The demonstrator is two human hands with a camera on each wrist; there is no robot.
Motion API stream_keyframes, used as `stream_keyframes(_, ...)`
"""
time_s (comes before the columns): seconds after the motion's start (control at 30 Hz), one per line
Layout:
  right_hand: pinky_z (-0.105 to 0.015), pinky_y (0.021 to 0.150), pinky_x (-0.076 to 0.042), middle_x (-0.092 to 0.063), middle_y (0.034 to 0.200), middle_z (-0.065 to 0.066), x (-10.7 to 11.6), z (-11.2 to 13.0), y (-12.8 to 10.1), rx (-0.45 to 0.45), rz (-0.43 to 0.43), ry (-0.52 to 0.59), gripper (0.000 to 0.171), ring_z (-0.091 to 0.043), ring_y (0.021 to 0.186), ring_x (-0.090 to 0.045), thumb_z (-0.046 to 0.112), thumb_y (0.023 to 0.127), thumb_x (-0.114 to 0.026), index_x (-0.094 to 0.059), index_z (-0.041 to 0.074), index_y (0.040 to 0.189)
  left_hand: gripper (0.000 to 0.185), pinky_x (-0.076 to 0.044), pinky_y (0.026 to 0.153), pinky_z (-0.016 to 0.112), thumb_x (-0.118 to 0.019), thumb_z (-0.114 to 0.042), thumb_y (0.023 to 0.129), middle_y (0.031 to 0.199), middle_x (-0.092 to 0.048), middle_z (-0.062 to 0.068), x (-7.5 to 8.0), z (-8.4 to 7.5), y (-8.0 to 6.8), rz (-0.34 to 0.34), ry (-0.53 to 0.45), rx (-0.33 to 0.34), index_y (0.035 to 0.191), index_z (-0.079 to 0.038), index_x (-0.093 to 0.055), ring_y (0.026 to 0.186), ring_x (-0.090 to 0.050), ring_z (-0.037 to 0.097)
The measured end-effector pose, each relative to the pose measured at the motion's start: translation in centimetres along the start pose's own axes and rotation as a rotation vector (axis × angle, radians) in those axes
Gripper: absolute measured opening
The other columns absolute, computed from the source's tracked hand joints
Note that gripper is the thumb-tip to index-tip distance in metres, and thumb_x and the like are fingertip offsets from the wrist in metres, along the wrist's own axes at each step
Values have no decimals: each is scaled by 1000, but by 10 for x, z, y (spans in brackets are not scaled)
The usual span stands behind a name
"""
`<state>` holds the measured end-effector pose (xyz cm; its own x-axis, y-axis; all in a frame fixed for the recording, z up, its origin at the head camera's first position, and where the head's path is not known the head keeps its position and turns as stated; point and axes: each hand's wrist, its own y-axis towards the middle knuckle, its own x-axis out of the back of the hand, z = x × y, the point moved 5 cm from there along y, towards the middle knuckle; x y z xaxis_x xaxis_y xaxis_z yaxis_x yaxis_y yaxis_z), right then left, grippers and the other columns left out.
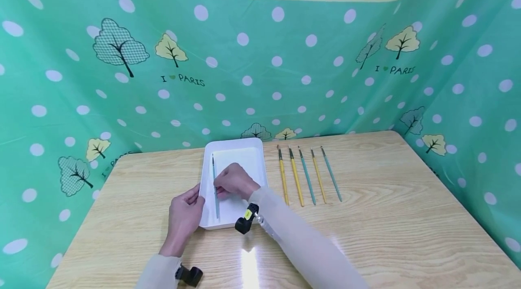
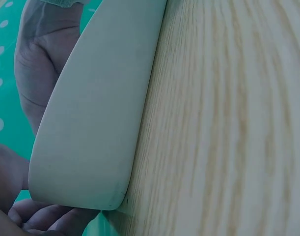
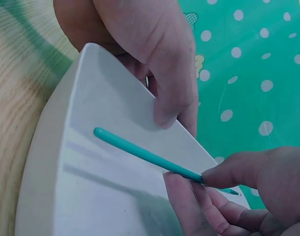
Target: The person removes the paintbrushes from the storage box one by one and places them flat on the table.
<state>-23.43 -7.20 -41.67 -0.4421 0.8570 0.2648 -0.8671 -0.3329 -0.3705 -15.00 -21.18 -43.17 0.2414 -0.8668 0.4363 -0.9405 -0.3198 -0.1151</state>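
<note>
A white tray (image 1: 253,158) lies lengthwise near the table's middle. My left hand (image 1: 186,214) grips its left side wall, thumb over the rim (image 3: 167,123) and fingers outside. Inside, along the tray's left part, a thin teal paintbrush (image 1: 217,207) points bristles away from me. My right hand (image 1: 236,181) pinches the handle between thumb and fingers, as the right wrist view shows. The handle's rounded end (image 3: 98,132) hangs over the tray floor with a shadow below. In the left wrist view the tray's outer wall (image 2: 93,113) stands on the wood, left fingers (image 2: 46,216) at its corner.
Right of the tray several paintbrushes lie in a row on the wooden table (image 1: 390,216), some yellow (image 1: 296,176) and some teal (image 1: 307,175), bristles toward the back. A green dotted cloth (image 1: 260,72) hangs behind the table and along its sides.
</note>
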Motion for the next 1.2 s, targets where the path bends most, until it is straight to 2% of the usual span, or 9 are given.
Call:
stream_keyframes(0.4, -31, 70, -67, -74, 78, -8, 19, 1, -4, 11, -2, -26, 8, -22, 72, -77, 6, 93, -69, -75, 3, 88, 46, -52, 106, 43, -47, -12, 103, 147, -56, 21, 2, 2, 0, -20, 49, 26, 148, -4, -50, 136, -56, 32)
stream_keyframes(0.8, -30, 74, -67, -75, 82, -10, 47, -2, -14, 8, -26, -42, 6, -21, 71, -77, 5, 93, -70, -75, 2, 93, 45, -52, 108, 44, -47, -11, 102, 141, -60, 20, 0, -1, 1, -11, 57, -10, 146, -4, -52, 135, -57, 30)
stream_keyframes(1.03, -40, 82, -67, -75, 86, -11, 62, -5, -14, -8, -41, -16, 7, -21, 72, -76, 4, 94, -69, -75, 0, 96, 45, -51, 109, 44, -48, -11, 102, 141, -60, 19, -1, -2, 1, 1, 50, -10, 146, -3, -52, 135, -56, 29)
stream_keyframes(1.2, -37, 79, -67, -74, 89, -13, 72, -6, -17, 7, -38, 2, 7, -19, 71, -74, 3, 94, -69, -74, -1, 97, 45, -51, 109, 43, -48, -11, 101, 142, -60, 19, -3, -1, 2, 6, 41, -4, 146, -4, -52, 136, -56, 29)
